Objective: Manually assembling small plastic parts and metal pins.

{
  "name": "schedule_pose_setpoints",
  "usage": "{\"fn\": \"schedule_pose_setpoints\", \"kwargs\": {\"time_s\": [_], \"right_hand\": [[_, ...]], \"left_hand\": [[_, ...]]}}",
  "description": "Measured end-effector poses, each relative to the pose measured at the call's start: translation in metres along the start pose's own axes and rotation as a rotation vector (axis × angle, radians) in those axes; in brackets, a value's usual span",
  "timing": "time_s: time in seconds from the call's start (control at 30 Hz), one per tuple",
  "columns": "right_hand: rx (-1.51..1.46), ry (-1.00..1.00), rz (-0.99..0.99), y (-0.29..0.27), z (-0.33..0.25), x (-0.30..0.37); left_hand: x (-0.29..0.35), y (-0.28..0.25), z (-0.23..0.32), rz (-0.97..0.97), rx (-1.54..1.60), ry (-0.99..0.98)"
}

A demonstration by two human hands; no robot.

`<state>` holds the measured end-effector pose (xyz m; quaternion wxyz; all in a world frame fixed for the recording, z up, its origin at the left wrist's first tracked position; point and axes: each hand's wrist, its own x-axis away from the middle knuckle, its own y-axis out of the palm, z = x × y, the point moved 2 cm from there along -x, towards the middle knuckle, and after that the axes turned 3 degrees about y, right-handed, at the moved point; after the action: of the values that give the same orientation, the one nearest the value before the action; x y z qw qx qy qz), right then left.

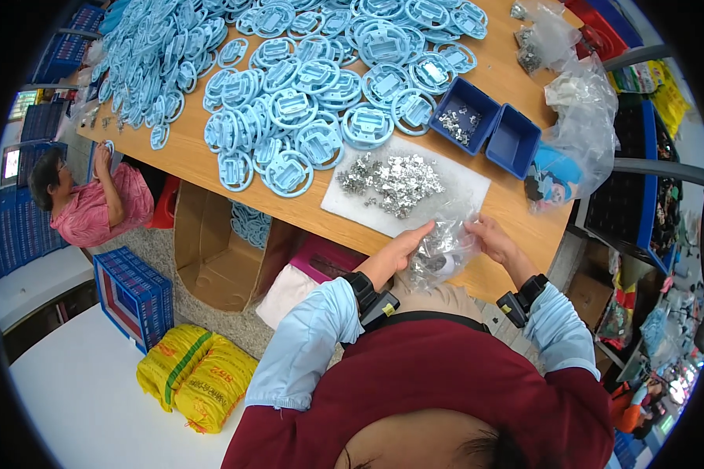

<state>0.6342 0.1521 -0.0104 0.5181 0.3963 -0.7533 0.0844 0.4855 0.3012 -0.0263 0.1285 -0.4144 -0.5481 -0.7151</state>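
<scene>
Between my two hands, at the front edge of the wooden table, is a clear plastic bag [440, 254] with small shiny metal pieces inside. My left hand [404, 248] grips the bag's left side, fingers closed on the plastic. On the right side, my right hand [493, 238] pinches the bag near its upper edge. Just beyond the bag lies a white foam sheet [352, 213], bearing a loose heap of small silver metal clips [403, 181]. Some of the bag's lower part is hard to make out against my lap.
Many light-blue oval plastic parts [293, 109] are heaped across the table [188, 156]. Two blue bins [514, 141] stand beyond the foam, one holding metal pieces. Plastic bags [587, 109] lie at the right. A cardboard box [211, 258] stands below at left; another person [102, 199] sits farther left.
</scene>
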Motion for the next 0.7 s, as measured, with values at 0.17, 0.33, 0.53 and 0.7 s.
{"fn": "schedule_pose_setpoints", "kwargs": {"time_s": [0.17, 0.33, 0.53, 0.7], "right_hand": [[-0.086, -0.218, 0.041, -0.001, -0.006, -0.004], [0.03, -0.24, 0.118, -0.021, -0.004, -0.01], [0.049, -0.286, 0.075, -0.027, -0.011, -0.003], [0.193, -0.153, 0.058, -0.009, -0.009, 0.007]], "left_hand": [[-0.001, 0.005, -0.007, -0.047, -0.126, -0.006], [-0.008, -0.004, -0.01, 0.039, -0.298, 0.404], [0.004, 0.002, 0.009, 0.071, -0.239, 0.539], [0.003, 0.0, 0.019, 0.012, -0.264, 0.388]]}}
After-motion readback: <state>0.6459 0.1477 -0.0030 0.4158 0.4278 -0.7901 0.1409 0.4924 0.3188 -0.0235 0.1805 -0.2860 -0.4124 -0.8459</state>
